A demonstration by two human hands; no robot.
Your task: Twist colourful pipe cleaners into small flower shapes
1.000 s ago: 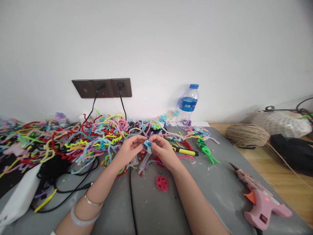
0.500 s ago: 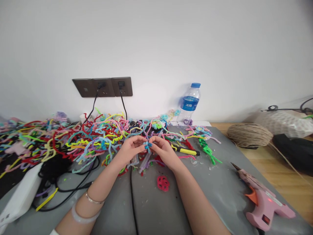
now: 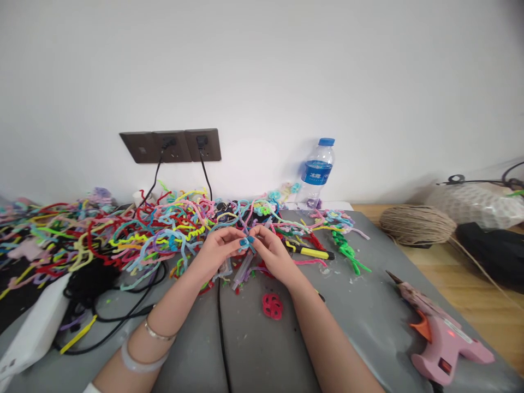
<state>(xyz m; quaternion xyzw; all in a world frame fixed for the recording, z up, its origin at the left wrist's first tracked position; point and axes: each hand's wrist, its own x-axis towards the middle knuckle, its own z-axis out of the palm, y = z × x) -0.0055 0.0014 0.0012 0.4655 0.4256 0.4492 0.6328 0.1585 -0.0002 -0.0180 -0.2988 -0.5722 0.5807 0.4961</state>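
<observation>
My left hand (image 3: pixel 221 248) and my right hand (image 3: pixel 271 250) meet at the middle of the table, thumbs and fingertips pinched together. Between them is a small light-blue pipe cleaner piece (image 3: pixel 246 244), mostly covered by the fingers. Just beneath the hands lies a clear glue stick (image 3: pixel 243 271). On the grey table, below my right hand, rests a pink-red pipe cleaner flower (image 3: pixel 272 306). A yellow-and-black utility knife (image 3: pixel 313 252) lies right of my right hand. A tangled heap of coloured pipe cleaners (image 3: pixel 155 229) spreads behind and left of the hands.
A pink glue gun (image 3: pixel 444 341) with a red light lies at the right. Behind stand a water bottle (image 3: pixel 318 172) and a twine ball (image 3: pixel 415 225). Black cords run from the wall sockets (image 3: pixel 170 146); another cord (image 3: pixel 221 333) crosses the table front. A white power strip (image 3: pixel 36 327) sits left.
My fingertips have shifted slightly around the light-blue piece, with the thumbs turned a little. A dark tip now shows beside my right forearm. The other things lie as before.
</observation>
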